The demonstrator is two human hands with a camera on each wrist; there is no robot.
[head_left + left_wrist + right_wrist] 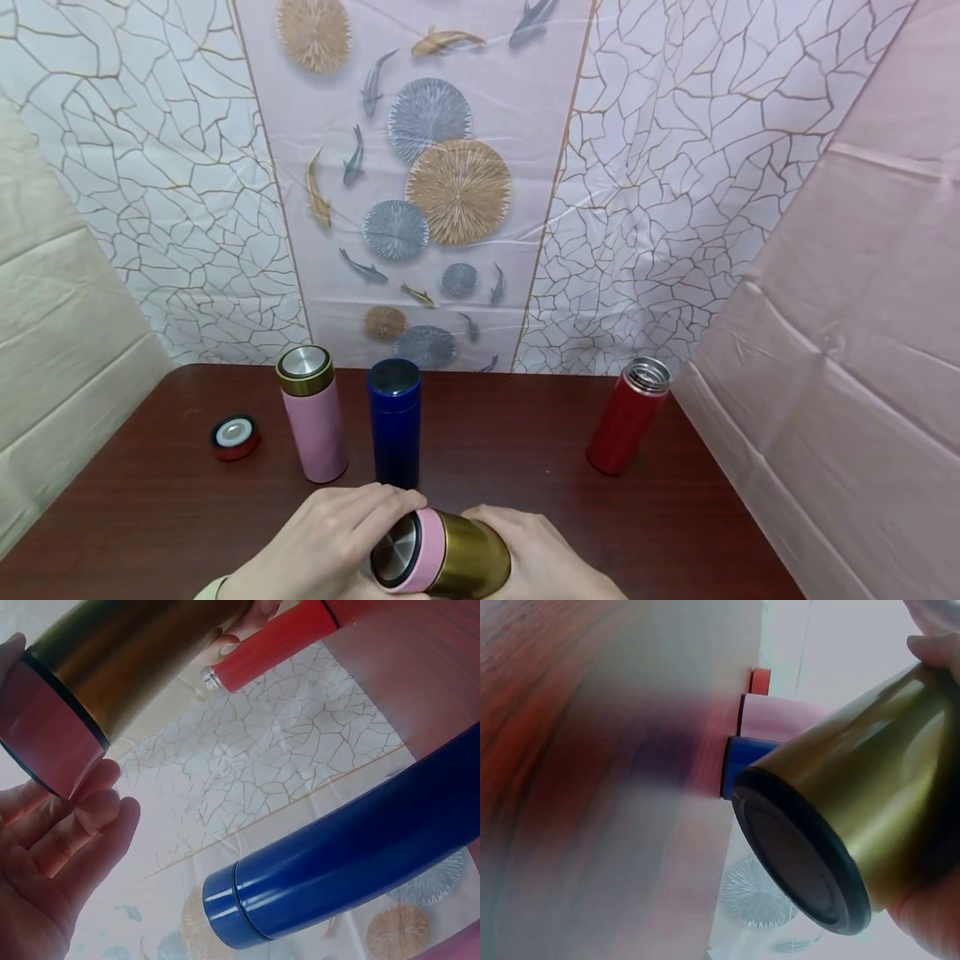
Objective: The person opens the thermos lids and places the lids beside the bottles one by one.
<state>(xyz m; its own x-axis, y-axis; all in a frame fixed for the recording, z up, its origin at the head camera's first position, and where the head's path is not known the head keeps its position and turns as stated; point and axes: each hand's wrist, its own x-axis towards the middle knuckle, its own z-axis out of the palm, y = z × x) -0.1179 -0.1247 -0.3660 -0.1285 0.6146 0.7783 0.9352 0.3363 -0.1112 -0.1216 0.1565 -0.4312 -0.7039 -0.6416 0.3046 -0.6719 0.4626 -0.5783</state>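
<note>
A gold bottle (472, 557) with a pink lid (431, 550) lies tilted between both hands at the front, its lid end toward the left. My left hand (337, 537) holds the pink lid, fingers over its upper side; the left wrist view shows the fingers (75, 840) around the lid (52, 727). My right hand (536, 554) grips the gold body, and in the right wrist view the black base (802, 851) faces the camera. Just behind the hands stands a blue bottle (395, 429), upright with its lid on.
Left of the blue bottle stands a pink bottle (318, 433) with a gold lid. A red lid (235, 438) lies upside down at the far left. At the right is an open red bottle (626, 425). Patterned cloth (637, 208) hangs behind the brown table (517, 433).
</note>
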